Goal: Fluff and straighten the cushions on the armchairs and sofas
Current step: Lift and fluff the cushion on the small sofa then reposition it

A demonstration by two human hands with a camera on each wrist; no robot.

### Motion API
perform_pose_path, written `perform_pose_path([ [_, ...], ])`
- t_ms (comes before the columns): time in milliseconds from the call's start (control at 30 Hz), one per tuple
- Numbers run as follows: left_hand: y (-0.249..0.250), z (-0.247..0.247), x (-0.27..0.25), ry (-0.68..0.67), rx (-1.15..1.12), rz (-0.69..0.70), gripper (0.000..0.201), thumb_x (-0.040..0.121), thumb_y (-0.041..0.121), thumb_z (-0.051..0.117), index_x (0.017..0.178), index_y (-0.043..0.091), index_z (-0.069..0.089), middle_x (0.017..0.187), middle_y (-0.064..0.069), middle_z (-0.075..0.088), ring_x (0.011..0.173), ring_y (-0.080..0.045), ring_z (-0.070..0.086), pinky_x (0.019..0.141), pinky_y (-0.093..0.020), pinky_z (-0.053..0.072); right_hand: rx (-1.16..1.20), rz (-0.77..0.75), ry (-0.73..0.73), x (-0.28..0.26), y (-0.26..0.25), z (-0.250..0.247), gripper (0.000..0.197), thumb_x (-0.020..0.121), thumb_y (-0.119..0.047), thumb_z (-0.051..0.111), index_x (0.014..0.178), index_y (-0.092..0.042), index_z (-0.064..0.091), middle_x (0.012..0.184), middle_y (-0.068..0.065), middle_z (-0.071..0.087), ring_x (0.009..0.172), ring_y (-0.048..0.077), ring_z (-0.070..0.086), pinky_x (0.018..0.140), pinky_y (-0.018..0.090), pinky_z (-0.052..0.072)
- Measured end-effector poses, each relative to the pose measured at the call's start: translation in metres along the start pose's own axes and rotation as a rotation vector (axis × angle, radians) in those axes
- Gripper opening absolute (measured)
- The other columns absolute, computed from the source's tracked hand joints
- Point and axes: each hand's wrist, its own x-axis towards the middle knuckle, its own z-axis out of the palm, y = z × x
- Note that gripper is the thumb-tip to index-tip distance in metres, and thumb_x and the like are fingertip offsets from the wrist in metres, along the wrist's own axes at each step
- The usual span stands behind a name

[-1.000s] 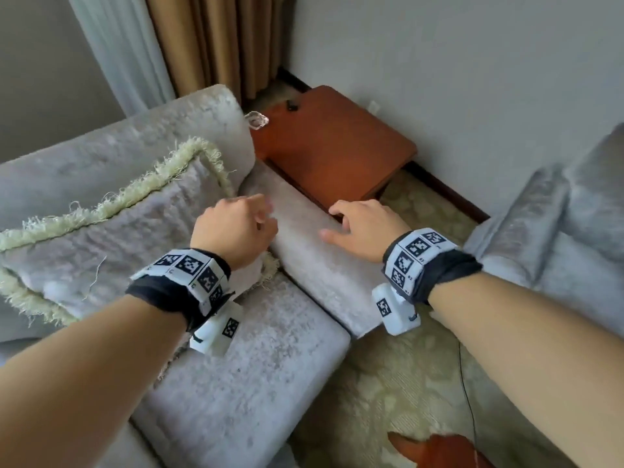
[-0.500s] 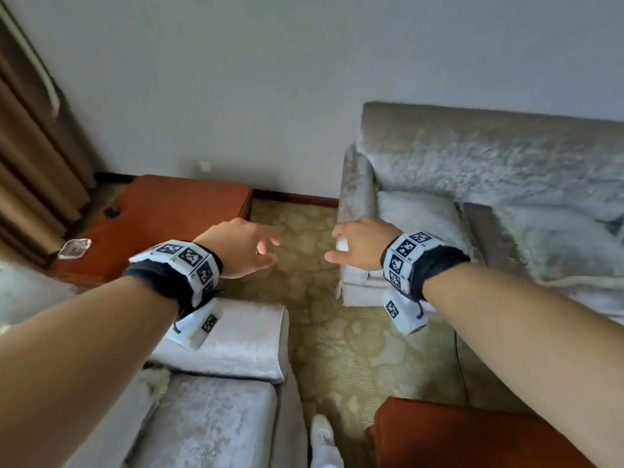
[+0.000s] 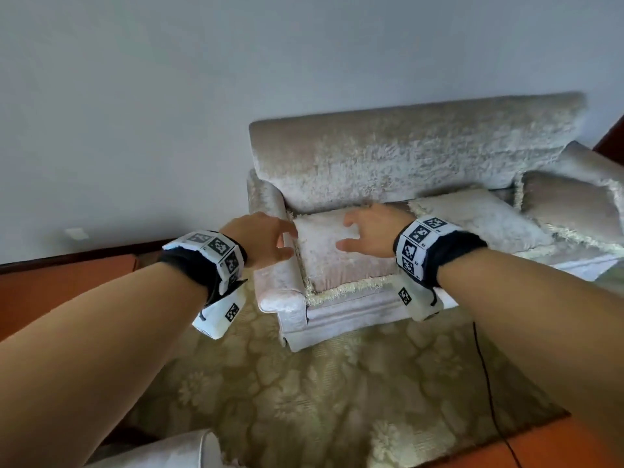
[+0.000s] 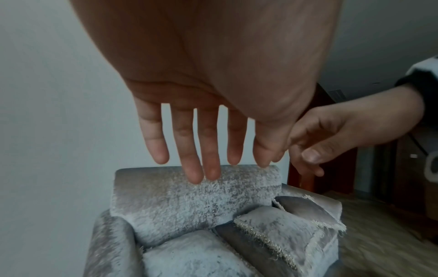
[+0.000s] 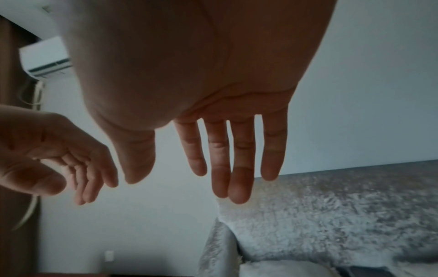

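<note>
A grey velvet sofa [image 3: 388, 157] stands against the wall. Three fringed cushions lie on its seat: one flat at the left end [image 3: 334, 258], a second [image 3: 479, 224] beside it, a third [image 3: 570, 211] at the right. My left hand [image 3: 283, 243] and right hand [image 3: 347, 233] hover in the air in front of the left cushion, touching nothing. In the left wrist view the left fingers [image 4: 201, 150] hang straight and spread above the sofa [image 4: 189, 202]. The right fingers [image 5: 227, 165] are also straight, and both palms are empty.
A wooden side table [image 3: 67, 285] sits left of the sofa. An armchair's arm [image 3: 162, 450] shows at the bottom left, a wooden table corner [image 3: 557, 447] at the bottom right. A black cable [image 3: 486, 376] crosses the patterned carpet [image 3: 304, 383].
The view has swung right from the armchair to the sofa. Both hands have uncurled, fingers now spread, and have moved forward towards the sofa's left cushion.
</note>
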Motion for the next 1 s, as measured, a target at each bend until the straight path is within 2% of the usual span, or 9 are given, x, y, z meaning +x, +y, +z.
perform_pose_path([
  [100, -0.003, -0.005, 0.065, -0.036, 0.002, 0.051, 0.042, 0.097, 0.054, 0.053, 0.136, 0.040, 0.055, 0.115, 0.011, 0.073, 0.111, -0.017, 0.065, 0.095, -0.041, 0.052, 0.039, 0.052, -0.025, 0.045, 0.036, -0.003, 0.066, 0.094, -0.067, 0.047, 0.145, -0.024, 0.048, 0.133, 0.003, 0.062, 0.113, 0.024, 0.060, 0.091, 0.036, 0.051],
  [200, -0.015, -0.003, 0.132, -0.057, 0.013, 0.078, 0.041, 0.099, 0.051, 0.052, 0.138, 0.039, 0.054, 0.119, 0.013, 0.071, 0.113, -0.017, 0.064, 0.090, -0.035, 0.049, 0.045, 0.092, -0.047, 0.109, 0.071, 0.005, 0.070, 0.091, -0.072, 0.047, 0.144, -0.027, 0.048, 0.140, 0.005, 0.057, 0.117, 0.024, 0.059, 0.094, 0.040, 0.051],
  [300, -0.038, 0.007, 0.205, -0.065, -0.006, 0.082, 0.041, 0.099, 0.050, 0.053, 0.139, 0.038, 0.054, 0.121, 0.013, 0.070, 0.116, -0.017, 0.062, 0.093, -0.036, 0.050, 0.044, 0.117, -0.082, 0.177, 0.104, 0.014, 0.070, 0.092, -0.071, 0.047, 0.146, -0.026, 0.047, 0.142, 0.004, 0.056, 0.124, 0.024, 0.056, 0.097, 0.041, 0.050],
  [367, -0.058, 0.016, 0.259, -0.081, -0.045, 0.058, 0.042, 0.098, 0.052, 0.052, 0.139, 0.038, 0.053, 0.121, 0.013, 0.070, 0.114, -0.016, 0.064, 0.096, -0.041, 0.053, 0.050, 0.126, -0.117, 0.223, 0.125, 0.017, 0.069, 0.093, -0.069, 0.047, 0.146, -0.025, 0.047, 0.134, 0.004, 0.062, 0.124, 0.024, 0.056, 0.090, 0.036, 0.048],
  [433, -0.076, 0.030, 0.308, -0.095, -0.108, 0.010, 0.043, 0.098, 0.053, 0.052, 0.139, 0.039, 0.052, 0.121, 0.013, 0.070, 0.113, -0.017, 0.065, 0.096, -0.043, 0.053, 0.062, 0.130, -0.138, 0.268, 0.145, 0.024, 0.068, 0.094, -0.067, 0.048, 0.146, -0.024, 0.047, 0.131, 0.005, 0.064, 0.120, 0.025, 0.058, 0.085, 0.035, 0.045],
  [567, -0.097, 0.061, 0.386, -0.133, -0.220, -0.081, 0.045, 0.098, 0.053, 0.053, 0.140, 0.038, 0.052, 0.122, 0.011, 0.069, 0.115, -0.018, 0.064, 0.098, -0.042, 0.052, 0.137, 0.146, -0.188, 0.343, 0.182, 0.047, 0.068, 0.092, -0.068, 0.049, 0.146, -0.025, 0.047, 0.115, 0.004, 0.067, 0.112, 0.026, 0.062, 0.087, 0.037, 0.049],
  [767, -0.112, 0.113, 0.480, -0.161, -0.331, -0.210, 0.043, 0.097, 0.054, 0.054, 0.136, 0.037, 0.054, 0.115, 0.013, 0.070, 0.108, -0.016, 0.064, 0.097, -0.042, 0.053, 0.264, 0.134, -0.266, 0.438, 0.243, 0.099, 0.069, 0.092, -0.067, 0.051, 0.146, -0.025, 0.046, 0.130, 0.005, 0.064, 0.114, 0.025, 0.063, 0.096, 0.039, 0.051],
  [933, -0.113, 0.193, 0.542, -0.131, -0.500, -0.420, 0.046, 0.096, 0.055, 0.054, 0.138, 0.038, 0.050, 0.124, 0.004, 0.065, 0.112, -0.019, 0.062, 0.099, -0.047, 0.052, 0.342, 0.066, -0.180, 0.519, 0.300, 0.162, 0.069, 0.093, -0.067, 0.047, 0.145, -0.021, 0.046, 0.133, 0.005, 0.062, 0.119, 0.023, 0.060, 0.090, 0.032, 0.044],
  [1000, -0.115, 0.233, 0.557, -0.086, -0.604, -0.537, 0.050, 0.094, 0.058, 0.055, 0.139, 0.039, 0.050, 0.130, 0.000, 0.061, 0.115, -0.022, 0.060, 0.100, -0.049, 0.051, 0.391, 0.057, -0.137, 0.548, 0.320, 0.190, 0.070, 0.094, -0.066, 0.047, 0.145, -0.019, 0.047, 0.133, 0.006, 0.060, 0.120, 0.022, 0.058, 0.093, 0.033, 0.045],
])
